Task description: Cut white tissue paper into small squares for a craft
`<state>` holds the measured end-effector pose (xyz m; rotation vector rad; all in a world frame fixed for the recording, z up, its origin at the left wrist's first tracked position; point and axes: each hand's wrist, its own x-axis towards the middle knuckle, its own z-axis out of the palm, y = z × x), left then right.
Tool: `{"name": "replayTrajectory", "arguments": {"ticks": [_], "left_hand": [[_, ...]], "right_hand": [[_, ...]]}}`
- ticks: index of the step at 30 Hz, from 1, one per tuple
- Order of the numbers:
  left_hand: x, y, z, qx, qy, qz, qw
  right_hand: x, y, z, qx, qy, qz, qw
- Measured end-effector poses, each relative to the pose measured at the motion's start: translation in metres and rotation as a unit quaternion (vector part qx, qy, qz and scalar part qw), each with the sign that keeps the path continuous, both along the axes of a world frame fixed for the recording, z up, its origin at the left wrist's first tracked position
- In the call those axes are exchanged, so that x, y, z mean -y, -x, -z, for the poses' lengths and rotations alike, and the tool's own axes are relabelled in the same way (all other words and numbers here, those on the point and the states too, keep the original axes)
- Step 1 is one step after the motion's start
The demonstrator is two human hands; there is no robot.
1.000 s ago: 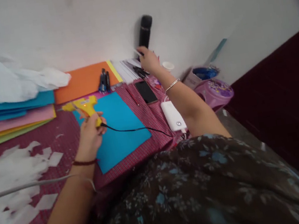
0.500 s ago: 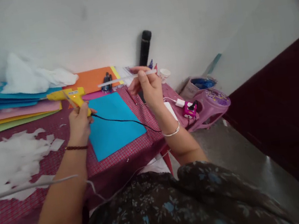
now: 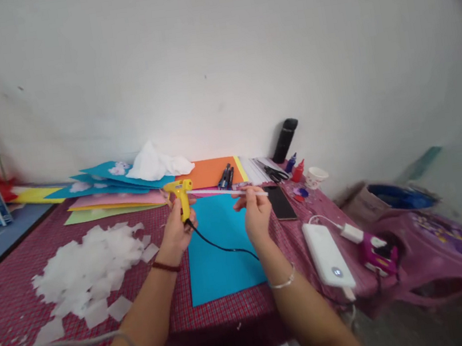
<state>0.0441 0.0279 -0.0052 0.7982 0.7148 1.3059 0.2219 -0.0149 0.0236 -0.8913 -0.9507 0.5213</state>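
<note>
My left hand [image 3: 178,227] is wrapped round the handle of a yellow glue gun [image 3: 182,194], whose black cord trails down to the right. In my right hand [image 3: 256,212] a long whitish glue stick [image 3: 219,191] is pinched between thumb and fingers. Its far end meets the back of the glue gun; whether it has entered cannot be made out. Beneath both hands lies a blue sheet [image 3: 221,255] on the checked tablecloth [image 3: 169,315].
Left lies a heap of white paper pieces [image 3: 93,269], with coloured sheets [image 3: 110,205] behind. On the right are a phone [image 3: 281,203], white power bank [image 3: 328,257], paper cup [image 3: 316,176], paint bottles [image 3: 298,171] and a pink plug adapter [image 3: 377,255]. A pink stool [image 3: 435,258] stands beyond.
The glue stick, held well apart from the glue gun before, now reaches its back end. Both hands have come closer together, and my view has turned left and up.
</note>
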Motion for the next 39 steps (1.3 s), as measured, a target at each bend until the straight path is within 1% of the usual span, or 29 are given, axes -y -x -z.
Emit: {"name": "replayTrajectory", "arguments": {"ticks": [2,6,15,20,22,24,27,29,30,32,35,37,39], "left_hand": [[0.003,-0.002,0.001,0.048,0.004,0.04,0.998],[0.006,-0.003,0.001,0.07,-0.006,0.059,0.996],[0.003,0.0,0.002,0.053,-0.036,0.043,0.997],[0.004,-0.001,0.002,0.045,-0.038,0.037,0.998],[0.003,-0.001,0.002,0.028,-0.042,0.033,0.998],[0.003,0.0,0.003,-0.013,-0.05,0.013,0.999],[0.005,-0.001,0.003,-0.134,-0.08,-0.03,0.987],[0.009,-0.004,0.003,-0.206,-0.103,-0.028,0.973],[0.011,-0.006,0.002,-0.225,-0.113,-0.018,0.968],[0.016,-0.011,0.003,-0.231,-0.127,-0.002,0.965],[0.019,-0.017,0.005,-0.207,-0.136,0.007,0.969],[0.019,-0.018,0.007,-0.193,-0.139,0.011,0.971],[0.02,-0.018,0.007,-0.19,-0.138,0.016,0.972]], "right_hand": [[0.002,-0.005,0.001,-0.014,-0.013,0.017,1.0],[0.003,-0.009,0.002,-0.013,-0.025,0.029,0.999],[0.004,-0.008,0.0,0.012,-0.046,0.03,0.998],[0.004,-0.009,0.001,0.009,-0.043,0.024,0.999],[0.004,-0.009,0.0,0.005,-0.038,0.02,0.999],[0.003,-0.009,0.0,-0.005,-0.03,0.014,0.999],[0.0,-0.01,0.001,-0.039,-0.006,-0.017,0.999],[-0.003,-0.01,0.002,-0.073,0.019,-0.046,0.996],[-0.005,-0.009,0.004,-0.094,0.031,-0.059,0.993],[-0.008,-0.008,0.007,-0.142,0.049,-0.088,0.985],[-0.01,-0.002,0.011,-0.2,0.068,-0.144,0.967],[-0.011,0.001,0.011,-0.219,0.076,-0.18,0.956],[-0.01,0.002,0.01,-0.226,0.076,-0.197,0.951]]}}
